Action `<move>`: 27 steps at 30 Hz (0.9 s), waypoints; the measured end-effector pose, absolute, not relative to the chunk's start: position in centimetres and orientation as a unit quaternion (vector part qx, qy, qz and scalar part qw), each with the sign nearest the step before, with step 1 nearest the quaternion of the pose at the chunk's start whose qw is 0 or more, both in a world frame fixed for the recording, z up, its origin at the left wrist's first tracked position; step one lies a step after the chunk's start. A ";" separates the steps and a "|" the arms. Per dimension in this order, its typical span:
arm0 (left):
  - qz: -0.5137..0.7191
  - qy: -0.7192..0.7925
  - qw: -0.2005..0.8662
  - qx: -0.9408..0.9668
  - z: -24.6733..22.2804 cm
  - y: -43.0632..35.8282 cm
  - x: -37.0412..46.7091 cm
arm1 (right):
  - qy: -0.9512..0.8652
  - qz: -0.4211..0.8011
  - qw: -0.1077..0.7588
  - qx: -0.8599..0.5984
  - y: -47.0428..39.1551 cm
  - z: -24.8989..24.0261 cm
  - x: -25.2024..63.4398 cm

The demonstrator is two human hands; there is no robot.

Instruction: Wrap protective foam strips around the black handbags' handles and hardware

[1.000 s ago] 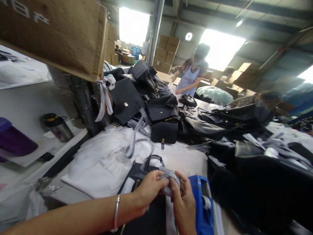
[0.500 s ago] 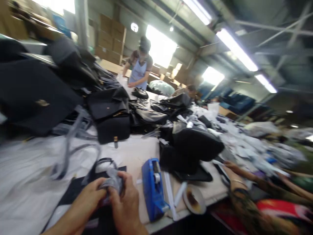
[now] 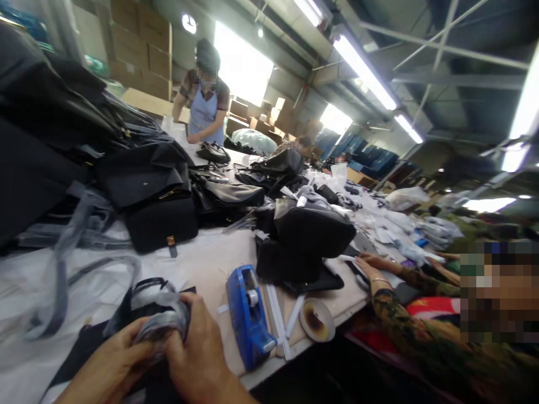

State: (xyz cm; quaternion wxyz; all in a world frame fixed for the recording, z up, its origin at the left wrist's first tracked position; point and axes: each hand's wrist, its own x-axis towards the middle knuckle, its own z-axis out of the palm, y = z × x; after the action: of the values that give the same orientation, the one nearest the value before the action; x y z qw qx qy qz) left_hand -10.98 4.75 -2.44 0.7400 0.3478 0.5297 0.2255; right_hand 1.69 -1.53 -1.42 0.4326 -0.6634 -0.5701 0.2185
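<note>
My left hand (image 3: 122, 353) and my right hand (image 3: 196, 348) meet at the lower left of the head view. Both are closed on a grey, plastic-wrapped strap (image 3: 168, 320), which bends up between them; my fingers hide part of it. Beneath the hands lies a black bag (image 3: 80, 350), partly covered by my forearms. A long wrapped strap (image 3: 62, 280) curves over the white sheeting (image 3: 21, 303) to the left. To the right of my right hand stands a blue tape dispenser (image 3: 246, 320).
Beside the dispenser are white strips (image 3: 278, 320) and a round dish (image 3: 316, 320) with brown stains. Black bags (image 3: 162, 221) pile up at left and centre. At right, a co-worker's camouflage sleeve (image 3: 391, 320) reaches in; another person (image 3: 206, 106) stands across the table.
The view has turned to the right, so the table's things appear farther left. Both my hands keep hold of the wrapped strap. More of the co-worker at right shows.
</note>
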 end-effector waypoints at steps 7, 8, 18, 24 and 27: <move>0.281 0.395 0.801 0.351 -0.8 3.8 -10.9 | -0.504 0.343 0.460 -0.646 -0.6 -1.4 2.9; 0.293 0.393 0.797 0.354 -1.1 4.0 -11.3 | -0.499 0.361 0.462 -0.639 -0.4 -1.6 3.1; 0.318 0.389 0.779 0.376 -1.8 4.3 -12.8 | -0.408 0.476 0.514 -0.586 -0.3 -3.2 2.9; 0.350 0.302 0.850 0.253 -2.2 3.9 -12.6 | -0.468 0.418 0.490 -0.606 -0.8 -2.2 2.4; 0.373 0.281 0.859 0.210 -2.1 3.5 -12.0 | -0.490 0.389 0.462 -0.629 -1.0 -1.5 2.0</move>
State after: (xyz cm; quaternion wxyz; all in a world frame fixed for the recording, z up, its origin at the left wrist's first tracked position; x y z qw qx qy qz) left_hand -11.96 3.49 -2.10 0.8586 0.2104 0.2815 0.3733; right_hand 1.96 -1.02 -1.49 0.4618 -0.6290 -0.4896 0.3893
